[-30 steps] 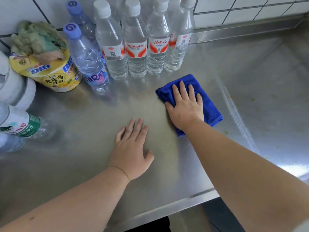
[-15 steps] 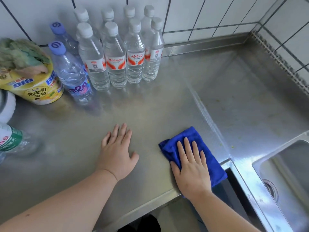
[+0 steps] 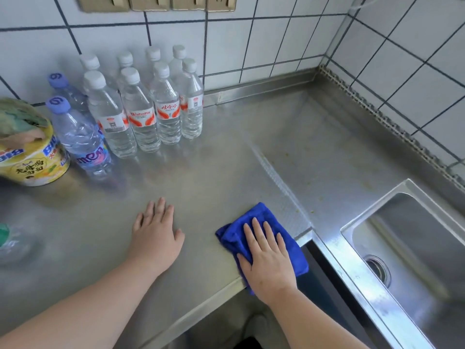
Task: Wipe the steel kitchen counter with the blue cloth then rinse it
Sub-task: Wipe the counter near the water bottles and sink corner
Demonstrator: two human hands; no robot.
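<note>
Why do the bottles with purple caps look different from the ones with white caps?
The purple-capped bottles look wider and bluish, with a purple and pink label; the white-capped bottles look slimmer and clear, with white and red labels. Only two purple caps show, on the left of the group; eight white-capped ones stand in two rows beside them. All stand upright and capped on the steel counter.

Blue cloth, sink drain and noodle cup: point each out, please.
blue cloth (image 3: 260, 217): head view, its bare far corner.
sink drain (image 3: 377, 269): head view, the metal ring.
noodle cup (image 3: 35, 165): head view, its yellow side wall.
</note>
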